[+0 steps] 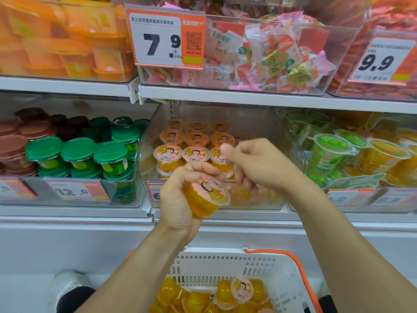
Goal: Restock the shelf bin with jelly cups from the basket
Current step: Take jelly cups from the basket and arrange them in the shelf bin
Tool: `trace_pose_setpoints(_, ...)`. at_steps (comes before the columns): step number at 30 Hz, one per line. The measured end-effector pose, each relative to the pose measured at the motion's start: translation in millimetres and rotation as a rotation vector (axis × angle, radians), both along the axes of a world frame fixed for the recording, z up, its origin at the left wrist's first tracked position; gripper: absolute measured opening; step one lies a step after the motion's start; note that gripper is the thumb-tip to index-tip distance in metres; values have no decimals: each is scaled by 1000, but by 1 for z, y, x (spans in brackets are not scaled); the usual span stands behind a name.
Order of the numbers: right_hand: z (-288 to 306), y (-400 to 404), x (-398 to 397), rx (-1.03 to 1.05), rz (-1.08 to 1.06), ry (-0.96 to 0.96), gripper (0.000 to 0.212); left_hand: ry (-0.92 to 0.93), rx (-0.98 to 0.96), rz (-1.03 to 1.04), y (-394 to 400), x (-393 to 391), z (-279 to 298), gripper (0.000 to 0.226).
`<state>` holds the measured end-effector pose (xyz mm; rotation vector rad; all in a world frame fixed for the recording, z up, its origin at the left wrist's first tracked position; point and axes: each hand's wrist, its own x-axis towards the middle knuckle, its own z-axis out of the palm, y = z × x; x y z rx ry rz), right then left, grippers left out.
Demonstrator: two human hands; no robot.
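While my left hand (178,195) grips one cup (206,195) before the bin (149,159), right hand (255,163) loosely curled, empty. Bin partly stocked; basket (282,281) holds many more.

Both forearms reach forward and up; the left grip (180,195) is curled, palm up, while the right grip (255,166) hangs loosely curled beside it.

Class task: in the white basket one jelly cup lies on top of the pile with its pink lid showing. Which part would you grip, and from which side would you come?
Probably grip the jelly cup by its round sides just under the lid rim, coming from above. It lies on top of the pile in the basket, lid showing, so nothing covers it; the lid film is flat and offers no hold.
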<state>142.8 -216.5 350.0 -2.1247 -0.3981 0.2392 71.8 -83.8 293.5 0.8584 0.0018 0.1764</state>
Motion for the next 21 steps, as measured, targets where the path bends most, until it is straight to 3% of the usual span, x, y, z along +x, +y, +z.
trace_pose_setpoints(3, 1, -7, -23, 45, 252, 367, 50, -51, 25, 66, 3, -2, 3, 25)
trace_pose_setpoints(5, -8, -8, -33, 234, 297, 481, 44, -58, 76, 92, 3, -2, 3, 27)
trace_pose_setpoints(10, -38, -14, -52, 654, 154, 669, 35, -15, 356, 203, 5, 3, -4, 19)
trace_pose_setpoints(14, -42, -17, -59, 915, -15, 769, 15, 11, 427, 99, -7, -1, -8, 40)
trace_pose_setpoints(16, -39, -19, -60, 866, -30, 740, 18, 33, 490, 151, -12, -3, -8, 43)
trace_pose_setpoints(19, -32, -28, -61, 588, 20, 648, 27, 54, 520, 203, -14, -3, -3, 30)
trace_pose_setpoints(21, -29, -33, -61, 557, 3, 584, 28, 74, 535, 198, -16, -3, -3, 42)
